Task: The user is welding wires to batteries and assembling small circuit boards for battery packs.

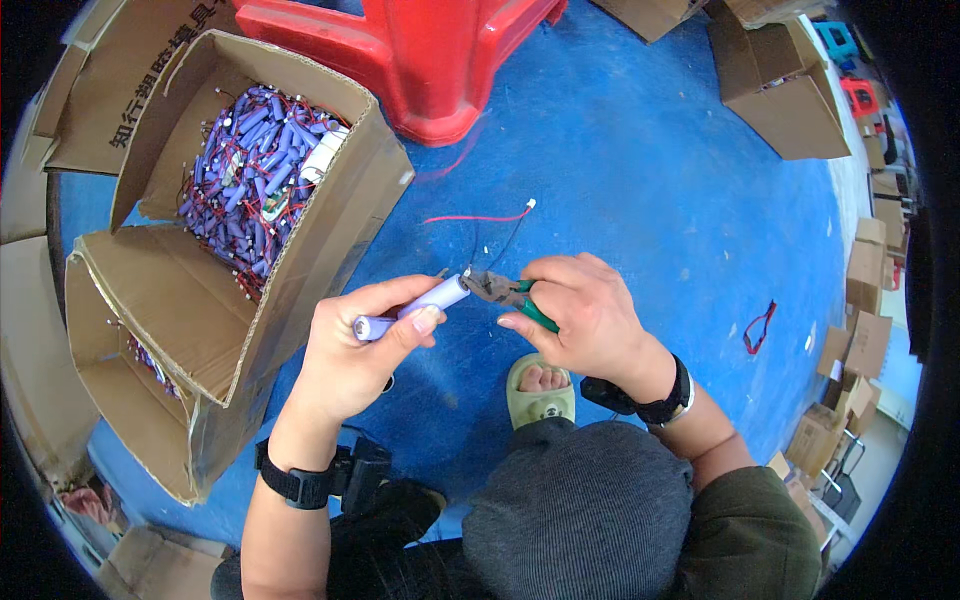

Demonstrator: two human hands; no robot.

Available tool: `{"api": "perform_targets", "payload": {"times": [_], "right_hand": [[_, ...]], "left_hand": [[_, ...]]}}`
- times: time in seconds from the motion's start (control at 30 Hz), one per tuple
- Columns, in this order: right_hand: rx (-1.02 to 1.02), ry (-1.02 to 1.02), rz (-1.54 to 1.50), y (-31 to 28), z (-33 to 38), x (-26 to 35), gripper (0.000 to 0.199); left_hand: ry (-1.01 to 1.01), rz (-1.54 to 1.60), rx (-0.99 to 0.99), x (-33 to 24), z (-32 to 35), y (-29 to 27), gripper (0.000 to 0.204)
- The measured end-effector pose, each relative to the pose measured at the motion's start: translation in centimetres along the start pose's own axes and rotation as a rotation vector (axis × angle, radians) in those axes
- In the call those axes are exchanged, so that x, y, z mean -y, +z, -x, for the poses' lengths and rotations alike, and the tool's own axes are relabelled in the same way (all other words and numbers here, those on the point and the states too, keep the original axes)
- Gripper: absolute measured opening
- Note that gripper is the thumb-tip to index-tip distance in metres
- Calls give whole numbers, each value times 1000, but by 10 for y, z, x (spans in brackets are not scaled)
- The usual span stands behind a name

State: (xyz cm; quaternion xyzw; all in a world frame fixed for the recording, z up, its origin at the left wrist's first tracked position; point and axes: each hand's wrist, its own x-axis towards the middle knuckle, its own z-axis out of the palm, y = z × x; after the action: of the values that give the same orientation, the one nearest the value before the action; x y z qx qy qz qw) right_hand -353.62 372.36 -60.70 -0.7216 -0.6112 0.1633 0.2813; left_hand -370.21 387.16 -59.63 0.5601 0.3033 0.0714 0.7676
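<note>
My left hand (350,345) is closed around a light purple cylindrical battery (442,295), which slants up to the right. A purple battery end also shows at the lower left of the grip; whether it belongs to the same battery I cannot tell. Green-handled pliers (492,288) are gripped in my right hand (590,310), their jaws at the battery's upper end. Just beyond the jaws is a thin red and dark wire pair (475,218) with a small white connector (531,204); whether it is joined to the battery I cannot make out.
Left of my hands stands an open cardboard box (330,265) with many purple batteries (250,160) and wires inside. Another box (130,420) adjoins it. A red plastic stool (425,75) is ahead. A red wire loop (760,328) lies on the blue floor (660,190), with more cartons (800,115) at right.
</note>
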Motion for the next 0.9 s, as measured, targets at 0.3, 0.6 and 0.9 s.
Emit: {"api": "perform_targets", "payload": {"times": [0.3,0.6,0.9], "right_hand": [[223,124,-458,-5,2,2,31],[66,198,-542,7,2,-40,36],[320,87,-501,8,-1,-2,38]], "left_hand": [[-70,-191,109,-11,4,-1,22],[-180,427,-144,10,0,6,32],[-205,699,-313,19,-5,13,29]]}}
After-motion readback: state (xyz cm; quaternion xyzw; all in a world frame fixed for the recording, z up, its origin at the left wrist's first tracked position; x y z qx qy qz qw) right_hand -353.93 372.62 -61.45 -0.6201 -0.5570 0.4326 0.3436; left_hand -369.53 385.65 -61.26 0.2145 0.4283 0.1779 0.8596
